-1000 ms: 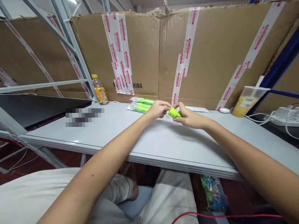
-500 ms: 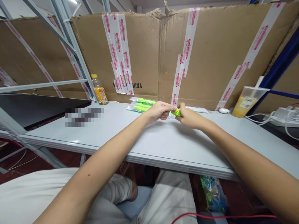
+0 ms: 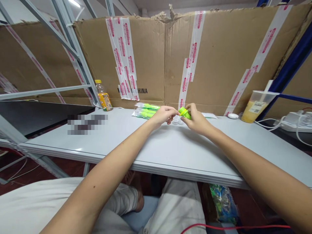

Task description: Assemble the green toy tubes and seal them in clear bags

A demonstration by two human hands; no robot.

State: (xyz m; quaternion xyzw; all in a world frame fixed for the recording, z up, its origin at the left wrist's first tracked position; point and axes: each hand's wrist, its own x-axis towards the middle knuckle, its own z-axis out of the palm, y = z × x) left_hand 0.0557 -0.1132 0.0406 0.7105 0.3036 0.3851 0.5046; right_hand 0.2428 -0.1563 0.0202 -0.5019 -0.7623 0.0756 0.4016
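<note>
My right hand (image 3: 197,121) grips a short bright green plastic cylinder (image 3: 186,113) with a yellow ring round its left end. My left hand (image 3: 164,116) comes from the other side, its index fingertip touching the yellow ring and its other fingers curled under. Whatever may lie inside those curled fingers is hidden. Small clear plastic cups (image 3: 175,121) stand on the table just below and between the hands. Behind my left hand lie clear packets with green parts inside (image 3: 146,112), partly covered by it.
The white table (image 3: 156,146) ends at a taped cardboard wall (image 3: 151,58). An orange drink bottle (image 3: 105,99) stands at the left back. On the right are a white oval case (image 3: 233,116), a cup of yellow drink (image 3: 253,109) and a power strip (image 3: 290,125).
My right hand has turned the green cylinder, so more of its yellow-ringed end shows. My left hand has drawn slightly left, and the clear cups are easier to see.
</note>
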